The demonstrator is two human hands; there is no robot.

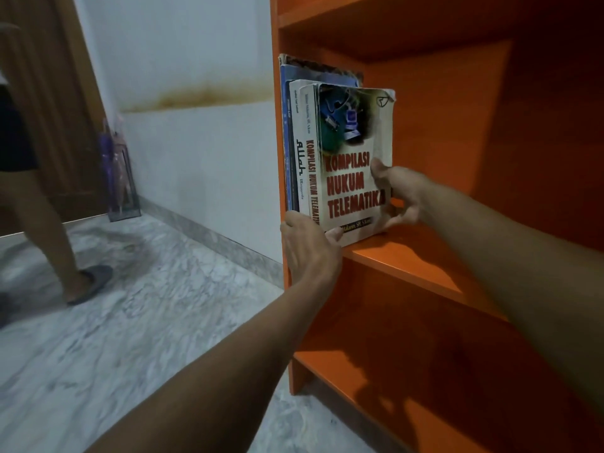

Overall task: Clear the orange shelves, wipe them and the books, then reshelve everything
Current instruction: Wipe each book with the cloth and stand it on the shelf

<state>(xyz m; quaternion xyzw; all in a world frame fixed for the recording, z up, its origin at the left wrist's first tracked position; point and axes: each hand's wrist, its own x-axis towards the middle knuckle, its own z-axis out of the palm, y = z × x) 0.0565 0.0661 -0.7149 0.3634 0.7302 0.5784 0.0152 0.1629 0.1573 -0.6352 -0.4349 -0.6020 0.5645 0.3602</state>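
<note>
Several books stand upright at the left end of the middle orange shelf (pixel 408 256). The outermost is a cream book (pixel 349 178) with red letters "Kompilasi Hukum Telematika". My right hand (pixel 397 197) holds its cover side, thumb on the front and fingers curled round its lower right edge. My left hand (pixel 309 246) grips the bottom of the spines at the shelf's front edge, thumb on the cream book's lower corner. A white book (pixel 299 148) and a blue book (pixel 286 125) stand to its left against the side panel.
The orange bookcase's upper shelf (pixel 359 11) and lower shelf (pixel 376 371) hold nothing in view. A person's leg in a grey slipper (pixel 91 282) stands on the marble floor at left. Umbrellas in a stand (pixel 121 178) lean by the brown door.
</note>
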